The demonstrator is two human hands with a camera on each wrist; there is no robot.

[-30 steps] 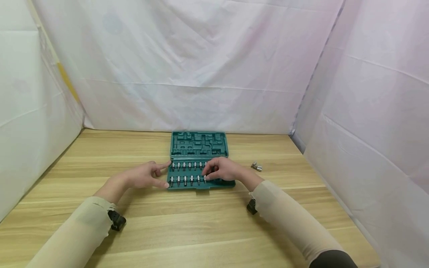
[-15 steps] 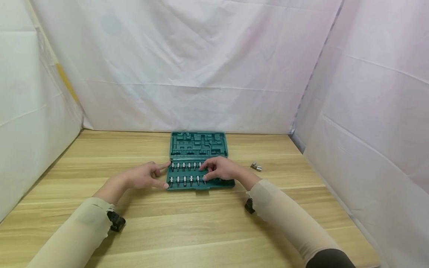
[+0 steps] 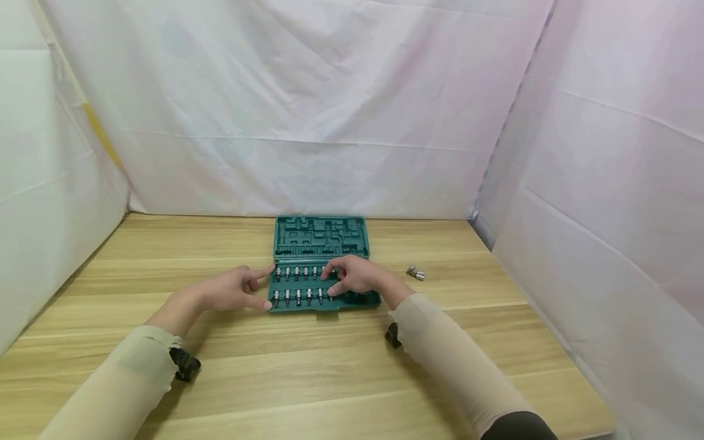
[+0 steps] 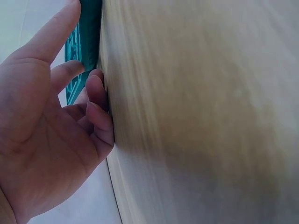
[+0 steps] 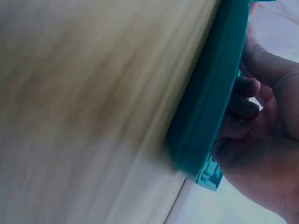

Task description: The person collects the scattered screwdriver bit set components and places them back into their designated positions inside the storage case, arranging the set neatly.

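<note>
A green plastic case (image 3: 297,310) lies unfolded on the table, with two rows of silver bit sockets (image 3: 298,296) in its near half. My left hand (image 3: 228,290) touches the case's left side, index finger at the back corner and thumb at the front corner, both stretched out. The left wrist view shows its other fingers loosely bent. My right hand (image 3: 356,276) is over the right part of the rows. Its thumb presses on a bit socket in the front row; its index fingertip stands apart, near the back row. In the right wrist view the case wall partly hides the right fingers (image 5: 243,107).
A few loose bit sockets (image 3: 416,273) lie on the wooden table (image 3: 286,379) to the right of the case. The case's moulded lid (image 3: 321,237) lies folded back behind. White sheets (image 3: 308,110) close off the back and both sides.
My right thumb and index finger have spread apart at the front-row bit socket, the index moving toward the back row. My left hand stays at the case. The head view has shifted slightly.
</note>
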